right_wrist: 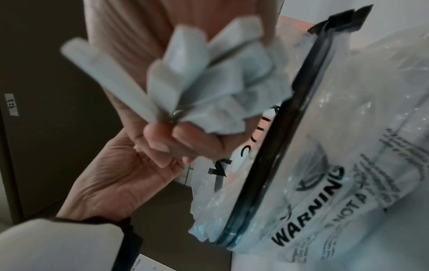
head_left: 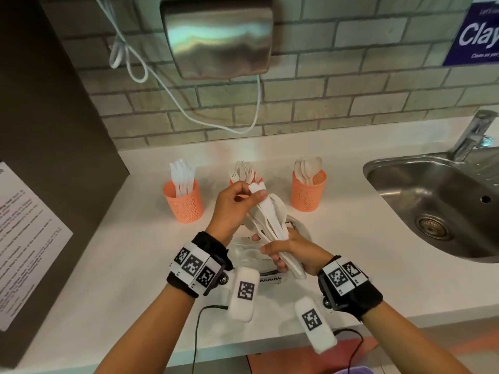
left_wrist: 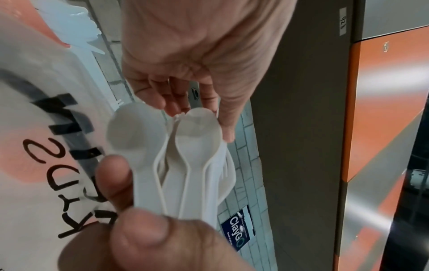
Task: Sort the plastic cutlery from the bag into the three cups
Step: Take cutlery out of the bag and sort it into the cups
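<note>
White counter (head_left: 140,252) ran beneath a brick wall, carrying three orange cups (head_left: 183,202) — knives left, forks middle, spoons right, each already part-filled. Right hand (head_left: 293,251) clasped a bundle of cutlery (head_left: 270,220) above the nearly emptied bag (right_wrist: 348,165); left hand (head_left: 232,206) pinched one handle. I judged sorting past halfway — the bundle's count was unclear.

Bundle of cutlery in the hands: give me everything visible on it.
The bundle of cutlery is loose white plastic pieces, spoon bowls plain among them. It is held tilted above the clear bag. The right hand grips one end; the left hand pinches the far end, near the middle cup.
</note>
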### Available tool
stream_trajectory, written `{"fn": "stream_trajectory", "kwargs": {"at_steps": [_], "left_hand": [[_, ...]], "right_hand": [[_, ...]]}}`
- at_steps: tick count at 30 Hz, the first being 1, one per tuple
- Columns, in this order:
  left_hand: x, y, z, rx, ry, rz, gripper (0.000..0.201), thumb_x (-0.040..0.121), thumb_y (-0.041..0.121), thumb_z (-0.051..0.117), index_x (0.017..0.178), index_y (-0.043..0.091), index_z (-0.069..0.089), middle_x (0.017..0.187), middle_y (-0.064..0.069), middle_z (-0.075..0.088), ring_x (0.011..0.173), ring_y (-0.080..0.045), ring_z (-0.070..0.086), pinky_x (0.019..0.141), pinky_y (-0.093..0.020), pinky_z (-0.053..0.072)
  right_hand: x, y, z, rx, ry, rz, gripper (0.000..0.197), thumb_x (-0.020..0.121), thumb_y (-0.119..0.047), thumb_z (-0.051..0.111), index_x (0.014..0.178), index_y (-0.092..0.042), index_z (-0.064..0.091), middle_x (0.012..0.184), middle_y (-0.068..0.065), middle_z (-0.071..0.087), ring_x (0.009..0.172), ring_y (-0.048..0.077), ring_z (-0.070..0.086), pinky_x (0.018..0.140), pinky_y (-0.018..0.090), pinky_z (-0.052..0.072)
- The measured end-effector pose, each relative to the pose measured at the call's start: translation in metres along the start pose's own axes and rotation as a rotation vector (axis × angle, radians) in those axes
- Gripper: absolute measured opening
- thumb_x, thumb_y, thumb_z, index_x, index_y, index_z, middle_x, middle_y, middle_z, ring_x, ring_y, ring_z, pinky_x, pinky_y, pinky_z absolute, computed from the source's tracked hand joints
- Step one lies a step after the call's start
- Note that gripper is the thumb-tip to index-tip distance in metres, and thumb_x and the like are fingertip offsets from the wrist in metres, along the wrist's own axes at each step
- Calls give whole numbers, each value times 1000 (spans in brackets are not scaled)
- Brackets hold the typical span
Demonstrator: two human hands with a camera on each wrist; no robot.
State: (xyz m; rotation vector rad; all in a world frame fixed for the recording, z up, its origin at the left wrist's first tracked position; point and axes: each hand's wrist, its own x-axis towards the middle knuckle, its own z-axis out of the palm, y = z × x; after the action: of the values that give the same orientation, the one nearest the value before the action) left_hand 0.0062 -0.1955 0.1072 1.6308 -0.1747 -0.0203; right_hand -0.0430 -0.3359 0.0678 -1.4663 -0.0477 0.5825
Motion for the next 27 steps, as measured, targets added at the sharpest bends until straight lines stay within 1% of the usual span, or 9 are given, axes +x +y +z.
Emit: {"fn": "stream_trajectory", "kwargs": {"at_steps": [3, 6, 8, 10, 14, 18, 22, 25, 27], "left_hand": [[3, -1, -2, -33, 38, 33, 13, 84, 13, 65, 74, 11, 57, 75, -3, 57, 70, -13, 49, 59, -10, 41], [3, 0, 0, -78, 55, 51, 11, 87, 11, 61, 81, 4, 55, 72, 0, 58, 68, -11, 51, 62, -15, 42], [4, 3, 2, -127, 98, 75, 10, 89, 10, 57, 83, 4, 53, 71, 3, 61, 61, -1, 56, 59, -12, 43], [7, 7, 1, -166, 148, 100, 8, 93, 12, 51, 86, 10, 50, 78, -4, 64, 56, 6, 58, 53, -6, 42], [9, 14, 0, -178, 69, 94, 10, 99, 19, 40, 95, 10, 43, 79, -5, 68, 64, 0, 66, 57, -9, 47], [10, 6, 5, -100, -36, 76, 13, 97, 20, 44, 96, 14, 56, 68, 5, 71, 65, -4, 66, 69, -16, 50], [16, 17, -1, -217, 47, 121, 23, 101, 18, 34, 88, 15, 53, 59, 6, 68, 64, -8, 65, 67, -21, 52], [24, 38, -16, -515, 167, 100, 24, 102, 21, 28, 87, 17, 46, 48, 6, 53, 48, -11, 56, 57, -26, 52], [29, 49, -29, -563, 244, 90, 20, 101, 23, 33, 85, 18, 45, 44, 10, 38, 36, -6, 38, 40, -18, 39]], "right_hand": [[2, 0, -1, 6, -3, 0, 21, 86, 2, 54, 96, -15, 59, 41, -7, 44, 35, 5, 39, 37, 15, 34], [3, 0, -3, 0, 14, -15, 21, 85, 3, 54, 94, -15, 61, 41, -6, 43, 35, 5, 38, 37, 15, 33], [3, 0, -4, -22, 23, -20, 21, 85, 3, 54, 93, -15, 61, 41, -6, 43, 35, 6, 38, 37, 15, 33], [3, 2, -4, -59, 33, -14, 21, 86, 2, 54, 94, -15, 61, 41, -8, 43, 36, 6, 38, 38, 16, 32], [4, 6, -2, -81, 58, -31, 18, 87, 0, 52, 96, -14, 60, 40, -9, 43, 36, 6, 36, 38, 16, 31], [6, 5, -1, -64, 81, -40, 18, 88, 0, 50, 94, -13, 60, 40, -9, 42, 35, 6, 35, 37, 16, 30], [4, 6, -3, -106, 102, -53, 21, 87, 3, 49, 87, -16, 59, 41, -9, 41, 35, 6, 34, 37, 17, 30], [0, 7, -1, -173, 200, -114, 25, 84, 5, 51, 78, -19, 56, 41, -11, 44, 35, 5, 35, 37, 17, 30], [1, 9, 0, -235, 300, -210, 21, 75, 0, 59, 75, -20, 56, 51, -8, 49, 38, 4, 41, 39, 18, 34]]}}
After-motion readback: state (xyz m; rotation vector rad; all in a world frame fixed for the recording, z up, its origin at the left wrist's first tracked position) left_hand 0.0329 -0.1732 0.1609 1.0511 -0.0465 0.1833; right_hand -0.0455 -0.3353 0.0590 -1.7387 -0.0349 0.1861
